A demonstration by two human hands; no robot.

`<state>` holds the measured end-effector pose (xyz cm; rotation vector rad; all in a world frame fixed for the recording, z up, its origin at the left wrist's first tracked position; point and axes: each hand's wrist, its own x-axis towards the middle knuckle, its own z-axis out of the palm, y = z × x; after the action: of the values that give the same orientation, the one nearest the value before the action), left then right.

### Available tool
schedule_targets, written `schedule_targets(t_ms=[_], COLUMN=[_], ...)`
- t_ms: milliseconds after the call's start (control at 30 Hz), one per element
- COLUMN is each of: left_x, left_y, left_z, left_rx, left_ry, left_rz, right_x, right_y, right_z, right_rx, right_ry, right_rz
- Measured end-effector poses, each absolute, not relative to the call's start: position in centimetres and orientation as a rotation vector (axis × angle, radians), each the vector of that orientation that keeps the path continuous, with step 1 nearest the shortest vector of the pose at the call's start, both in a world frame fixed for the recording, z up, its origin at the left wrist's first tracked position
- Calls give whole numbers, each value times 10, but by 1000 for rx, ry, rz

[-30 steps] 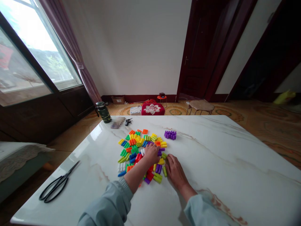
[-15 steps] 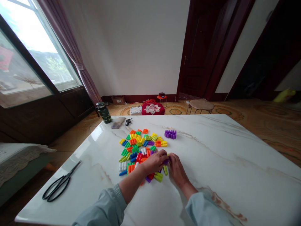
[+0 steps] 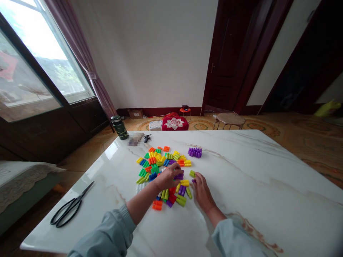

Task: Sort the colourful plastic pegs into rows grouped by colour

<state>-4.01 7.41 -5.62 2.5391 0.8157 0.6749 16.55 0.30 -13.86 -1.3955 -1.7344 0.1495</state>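
A white marbled table [image 3: 254, 178] fills the near part of the room, with a heap of colourful toy blocks [image 3: 154, 167] around its middle, black scissors [image 3: 76, 200] on the near left and a dark bottle [image 3: 120, 128] at the far left. The left hand [image 3: 168, 177] bends over purple blocks at the heap's right side, and I can't tell whether it grips one. Just right of the heap, the right hand [image 3: 202, 190] has a narrow pinch on a small purple block [image 3: 193, 181].
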Motion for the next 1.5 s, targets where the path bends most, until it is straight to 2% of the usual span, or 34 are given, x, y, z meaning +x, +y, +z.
schedule_targets(t_ms=[233,433,633,867,1067,1267,1500], left_x=[-61,-96,-106,-99,-98,-99,-100], left_y=[89,2,-60,-34,-33,-32,-29], left_z=[-57,-77,-105,-118,-119,-124,-134], left_rx=[2480,2368,2346,2285,2291,2317,2346], left_ry=[1080,1745,2082,2126,2108,2115,2106], left_rz=[788,999,756,739,801,854,877], right_x=[167,167,167,172,152,113,79], right_y=[1,5,5,-1,30,77,83], right_z=[-134,-138,-134,-123,-100,-65,-53], right_rx=[-1379,-1339,-1307,-1336,-1422,-1723,-2099], right_ry=[-1768,-1780,-1836,-1853,-1752,-1739,-1966], right_rz=[195,150,65,-36,253,299,396])
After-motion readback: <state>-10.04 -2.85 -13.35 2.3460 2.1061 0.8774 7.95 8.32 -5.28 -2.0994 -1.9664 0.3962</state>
